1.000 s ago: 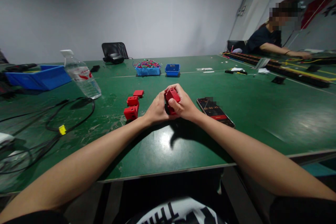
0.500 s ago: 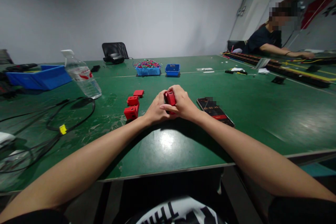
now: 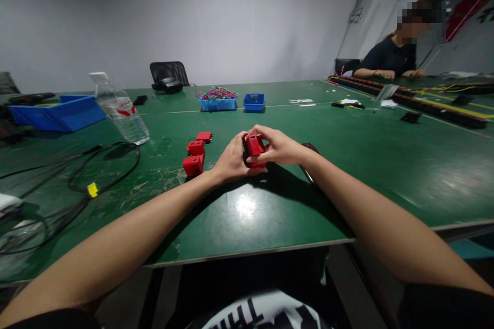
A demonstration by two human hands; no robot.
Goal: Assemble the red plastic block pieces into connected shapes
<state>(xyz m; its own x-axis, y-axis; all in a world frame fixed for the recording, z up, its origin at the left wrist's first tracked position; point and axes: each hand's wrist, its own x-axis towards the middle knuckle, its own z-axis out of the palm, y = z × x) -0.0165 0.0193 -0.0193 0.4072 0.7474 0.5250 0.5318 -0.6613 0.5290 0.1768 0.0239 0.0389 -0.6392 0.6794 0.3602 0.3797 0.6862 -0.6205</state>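
Note:
Between my two hands is a red charger block [image 3: 254,145], tilted, with small markings on its upper face. My left hand [image 3: 232,159] is closed around its left side. From the right, the thumb and fingers of my right hand [image 3: 278,145] grip the same block. My fingers hide parts of it. To the left of my left hand, three similar red charger blocks [image 3: 193,165] stand in a row; the farthest one [image 3: 204,136] shows metal prongs. A phone [image 3: 311,147] lies partly hidden beneath my right wrist.
At the back are a blue tray [image 3: 218,104] heaped with colourful small parts and a smaller blue bin [image 3: 253,103]. To the left stand a water bottle [image 3: 122,110], a large blue bin [image 3: 64,115] and black cables [image 3: 73,185]. Another person [image 3: 389,56] sits far right, beside long dark strips [image 3: 424,100].
My right hand and forearm have shifted right and now cover most of the phone. More of the red block shows between my fingers. The other person's arms have drawn back.

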